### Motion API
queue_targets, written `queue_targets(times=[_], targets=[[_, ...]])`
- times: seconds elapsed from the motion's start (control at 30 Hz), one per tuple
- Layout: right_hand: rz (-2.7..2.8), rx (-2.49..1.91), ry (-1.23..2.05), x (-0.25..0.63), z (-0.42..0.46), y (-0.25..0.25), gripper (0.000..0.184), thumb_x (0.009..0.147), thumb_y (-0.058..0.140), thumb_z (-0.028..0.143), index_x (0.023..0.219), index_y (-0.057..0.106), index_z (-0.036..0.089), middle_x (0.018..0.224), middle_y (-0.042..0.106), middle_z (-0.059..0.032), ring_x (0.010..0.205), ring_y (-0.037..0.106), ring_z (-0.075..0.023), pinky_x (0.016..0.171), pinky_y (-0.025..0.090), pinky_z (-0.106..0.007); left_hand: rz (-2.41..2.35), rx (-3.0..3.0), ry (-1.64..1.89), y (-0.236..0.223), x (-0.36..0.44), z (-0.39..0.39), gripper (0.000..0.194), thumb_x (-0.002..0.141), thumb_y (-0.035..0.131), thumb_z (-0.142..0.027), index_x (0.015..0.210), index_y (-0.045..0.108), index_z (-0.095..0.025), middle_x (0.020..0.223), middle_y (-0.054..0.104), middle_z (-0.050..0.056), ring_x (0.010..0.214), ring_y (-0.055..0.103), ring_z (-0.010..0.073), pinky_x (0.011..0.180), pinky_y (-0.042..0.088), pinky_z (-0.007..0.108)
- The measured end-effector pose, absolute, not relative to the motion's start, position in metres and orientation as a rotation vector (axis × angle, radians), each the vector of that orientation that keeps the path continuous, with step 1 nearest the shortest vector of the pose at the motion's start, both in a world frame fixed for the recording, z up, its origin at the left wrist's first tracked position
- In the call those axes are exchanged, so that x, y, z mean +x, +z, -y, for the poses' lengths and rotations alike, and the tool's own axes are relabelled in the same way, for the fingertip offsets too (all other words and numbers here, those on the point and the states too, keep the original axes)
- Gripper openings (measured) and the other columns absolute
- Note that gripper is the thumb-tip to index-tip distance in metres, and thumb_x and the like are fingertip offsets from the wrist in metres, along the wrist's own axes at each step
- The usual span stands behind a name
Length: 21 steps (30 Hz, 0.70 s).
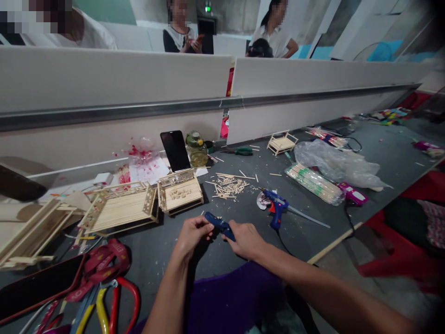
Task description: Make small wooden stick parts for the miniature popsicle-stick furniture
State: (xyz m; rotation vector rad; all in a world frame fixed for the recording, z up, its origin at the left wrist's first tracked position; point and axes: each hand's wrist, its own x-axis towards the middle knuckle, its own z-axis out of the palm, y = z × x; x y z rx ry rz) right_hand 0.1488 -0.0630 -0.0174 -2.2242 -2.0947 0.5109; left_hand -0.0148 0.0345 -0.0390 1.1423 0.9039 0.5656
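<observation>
My right hand [245,239] is closed around a dark blue hand tool [219,223], whose exact kind I cannot make out. The tool's far end meets the fingers of my left hand [195,234]. Those fingers are pinched together, and the pale tip of a small wooden stick [203,214] shows just above them. Beyond my hands lies a loose pile of short cut sticks [229,185]. Left of the pile stands a small stick-built frame [182,192] with little pieces on its slats, next to a longer stick-built frame [121,208].
A blue glue gun [277,206] lies to the right, near a bagged bundle of sticks [314,183]. A phone [175,150] leans by a bottle [197,150]. Pliers [113,301] lie at lower left. A white partition [114,74] runs behind, with people beyond it.
</observation>
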Motion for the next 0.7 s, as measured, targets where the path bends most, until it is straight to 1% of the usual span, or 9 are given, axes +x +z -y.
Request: queue_targets(times=[0.2,0.4,0.57,0.7], targets=[[2.111,-2.223,0.480,0.1488,0.0635,-0.0151,0.030,0.094,0.044,0.043,0.103,0.054,0.015,0.093,0.072,-0.0140,0.086,0.069,-0.0280,0.071,0.041,-0.031,-0.891,1.157,0.566,-0.0350,-0.0150,-0.0327,0.027,0.059,0.079,-0.034,0.061,0.064,-0.012,0.051,0.059,0.001,0.047,0.051,0.0107,0.049,0.041,0.023],[2.107,-2.236,0.458,0.1490,0.0621,-0.0157,0.035,0.093,0.044,0.047,0.101,0.056,0.016,0.090,0.072,-0.0142,0.086,0.069,-0.0300,0.071,0.043,-0.033,-0.903,1.152,0.572,-0.0357,-0.0146,-0.0329,0.027,0.059,0.079,-0.034,0.060,0.064,-0.012,0.051,0.059,0.000,0.047,0.051,0.0104,0.048,0.041,0.022],[2.094,-2.257,0.446,0.1459,0.0618,-0.0176,0.033,0.093,0.046,0.044,0.104,0.055,0.015,0.092,0.072,-0.0146,0.086,0.069,-0.0300,0.071,0.043,-0.034,-0.902,1.134,0.566,-0.0381,-0.0148,-0.0349,0.028,0.056,0.081,-0.034,0.061,0.065,-0.012,0.051,0.059,0.000,0.047,0.051,0.0103,0.049,0.041,0.023],[2.088,-2.272,0.444,0.1447,0.0621,-0.0196,0.030,0.093,0.046,0.041,0.105,0.055,0.014,0.092,0.073,-0.0146,0.086,0.070,-0.0284,0.071,0.042,-0.032,-0.898,1.128,0.565,-0.0383,-0.0154,-0.0357,0.028,0.055,0.081,-0.034,0.063,0.066,-0.011,0.051,0.059,0.000,0.047,0.051,0.0105,0.049,0.041,0.023]])
